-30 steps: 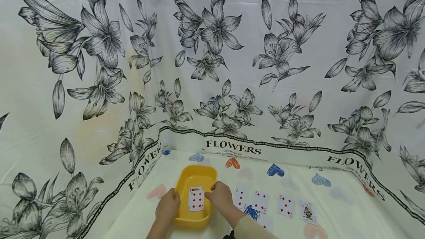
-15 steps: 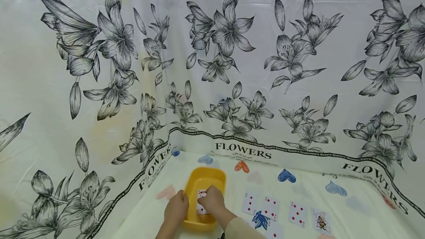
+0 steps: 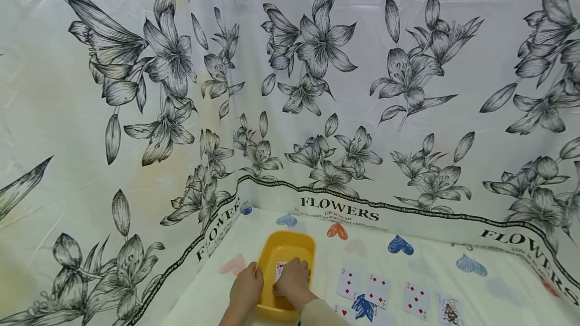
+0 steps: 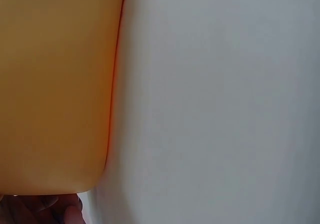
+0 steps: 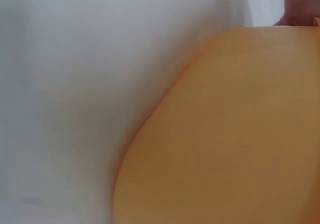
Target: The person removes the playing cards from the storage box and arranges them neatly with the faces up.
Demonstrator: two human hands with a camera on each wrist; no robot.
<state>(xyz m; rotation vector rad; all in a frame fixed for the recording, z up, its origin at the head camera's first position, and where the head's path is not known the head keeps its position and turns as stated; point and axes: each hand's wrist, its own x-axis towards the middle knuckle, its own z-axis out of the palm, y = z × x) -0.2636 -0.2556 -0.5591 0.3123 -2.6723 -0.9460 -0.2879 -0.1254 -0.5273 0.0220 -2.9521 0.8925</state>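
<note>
A yellow plastic tray (image 3: 290, 251) stands on the cloth, with playing cards (image 3: 279, 267) lying in it, a red-suited face partly showing. My left hand (image 3: 246, 286) grips the tray's left rim. Over the cards is my right hand (image 3: 293, 278), thumb at their left side and fingers curled at the right; it holds them and hides most of their faces. In the left wrist view the tray's outer wall (image 4: 55, 94) fills the left, with dark fingers (image 4: 40, 209) under its edge. The right wrist view shows the tray wall (image 5: 225, 134) close up.
Right of the tray, several face-up playing cards lie spread out, among them a diamond card (image 3: 377, 290), another diamond card (image 3: 416, 301) and a picture card (image 3: 450, 310). A flower-printed curtain (image 3: 344, 89) rises behind and at the left.
My right hand has moved from the tray's right rim inward and down over the cards inside. My left hand stays at the left rim. The head view has swung slightly left.
</note>
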